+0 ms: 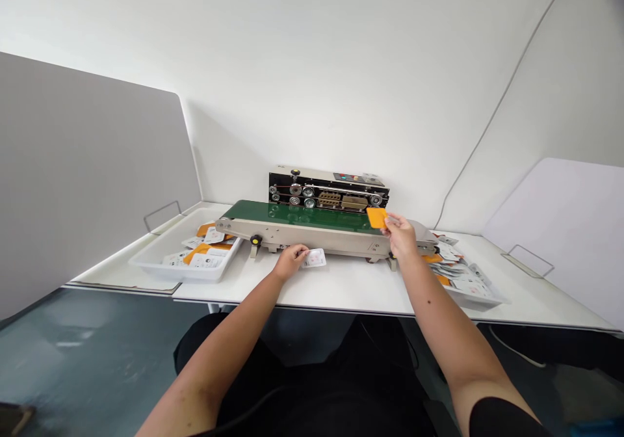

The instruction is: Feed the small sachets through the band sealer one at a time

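Packet [376, 218], orange, sat edge-pinched in right hand [400, 234] (presumably for a clear face); left hand [290, 261] pinched white packet [316, 258], eight o'clock of it.

Bright, soft light — faint shadow on wall [312, 79] — edges stretched.

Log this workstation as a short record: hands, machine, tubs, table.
Left hand: holds a white printed packet by its left end
Right hand: holds up an orange packet, near the belt's right end
Machine: green belt in front of a black panel with rollers
Left tub: mixed white and orange packets
Right tub: mixed white and orange packets, partly hidden by the right arm
Table: white top
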Available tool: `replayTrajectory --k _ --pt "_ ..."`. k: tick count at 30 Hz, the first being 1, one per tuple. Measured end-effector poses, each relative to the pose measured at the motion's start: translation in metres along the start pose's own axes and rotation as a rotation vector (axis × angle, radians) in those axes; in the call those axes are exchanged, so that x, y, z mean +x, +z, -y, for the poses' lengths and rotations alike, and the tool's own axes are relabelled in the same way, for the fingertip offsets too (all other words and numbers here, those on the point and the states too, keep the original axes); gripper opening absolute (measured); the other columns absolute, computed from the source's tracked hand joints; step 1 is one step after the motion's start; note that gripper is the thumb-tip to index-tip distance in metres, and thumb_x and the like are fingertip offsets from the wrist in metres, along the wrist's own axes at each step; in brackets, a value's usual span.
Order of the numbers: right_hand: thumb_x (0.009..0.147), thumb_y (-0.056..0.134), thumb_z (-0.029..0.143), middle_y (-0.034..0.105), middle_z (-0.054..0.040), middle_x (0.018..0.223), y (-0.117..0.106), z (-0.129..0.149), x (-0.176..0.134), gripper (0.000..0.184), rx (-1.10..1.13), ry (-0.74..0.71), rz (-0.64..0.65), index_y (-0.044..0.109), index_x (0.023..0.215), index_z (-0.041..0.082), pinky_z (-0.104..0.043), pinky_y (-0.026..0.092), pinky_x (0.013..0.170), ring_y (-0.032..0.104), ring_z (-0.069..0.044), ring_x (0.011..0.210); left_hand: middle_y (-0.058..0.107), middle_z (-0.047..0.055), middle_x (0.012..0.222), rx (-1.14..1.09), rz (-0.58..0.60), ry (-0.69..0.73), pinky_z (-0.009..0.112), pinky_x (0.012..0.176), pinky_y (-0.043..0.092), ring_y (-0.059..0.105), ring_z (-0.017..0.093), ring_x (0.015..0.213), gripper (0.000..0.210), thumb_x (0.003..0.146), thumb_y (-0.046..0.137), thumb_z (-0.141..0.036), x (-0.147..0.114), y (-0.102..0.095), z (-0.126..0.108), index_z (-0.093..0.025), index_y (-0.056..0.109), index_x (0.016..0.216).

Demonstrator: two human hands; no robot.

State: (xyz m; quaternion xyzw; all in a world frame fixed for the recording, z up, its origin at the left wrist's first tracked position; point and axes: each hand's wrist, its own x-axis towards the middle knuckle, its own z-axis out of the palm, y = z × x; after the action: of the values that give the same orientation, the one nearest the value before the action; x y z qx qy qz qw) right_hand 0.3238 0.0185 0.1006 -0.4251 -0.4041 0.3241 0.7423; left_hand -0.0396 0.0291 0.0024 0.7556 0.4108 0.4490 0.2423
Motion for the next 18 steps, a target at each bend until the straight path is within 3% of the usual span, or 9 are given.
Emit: replayTrajectory --k 4,9,13,18 --pt "0.068 0.082 0.019 0.067 0.0014 0.076 -0.003 0.002 0.053 0.043 -0.04 0.028 -0.184 0.064 0.108 0.017 -0.022 0.062 0.06 0.066 -0.009 0.056 0.07 0.002 0.08 0.005 0.0 -0.006 0.022 0.064 0.045 0.06 0.015 0.072 0.025 0.091 0.056 -0.035 0.001 0.001 0.002 -0.017 0.072 0.086" --pt "0.067 0.071 0.001 0.063 0.0037 0.069 0.005 -0.012 0.084 0.04 -0.187 0.12 -0.377 0.064 0.104 0.013 -0.019 0.061 0.054 0.066 -0.011 0.052 0.071 0.002 0.081 -0.001 0.002 0.003 0.023 0.065 0.045 0.06 0.016 0.073 0.024 0.091 0.056 -0.035 0.001 0.001 0.003 -0.018 0.072 0.087" --pt "0.065 0.069 -0.002 0.061 0.0044 0.064 0.018 -0.023 0.086 0.036 -0.165 0.17 -0.388 0.063 0.098 0.012 -0.019 0.06 0.052 0.066 -0.012 0.051 0.07 0.002 0.079 -0.002 0.0 0.005 0.022 0.064 0.045 0.059 0.015 0.07 0.024 0.091 0.056 -0.035 0.001 0.0 0.003 -0.018 0.071 0.087" --pt "0.068 0.068 -0.002 0.065 0.0006 0.069 0.041 -0.032 0.081 0.027 -0.112 0.225 -0.313 0.063 0.089 0.013 -0.021 0.063 0.059 0.068 -0.013 0.057 0.069 0.002 0.078 0.011 0.005 0.001 0.023 0.065 0.045 0.059 0.016 0.071 0.024 0.091 0.056 -0.035 0.001 0.0 0.003 -0.017 0.072 0.086"
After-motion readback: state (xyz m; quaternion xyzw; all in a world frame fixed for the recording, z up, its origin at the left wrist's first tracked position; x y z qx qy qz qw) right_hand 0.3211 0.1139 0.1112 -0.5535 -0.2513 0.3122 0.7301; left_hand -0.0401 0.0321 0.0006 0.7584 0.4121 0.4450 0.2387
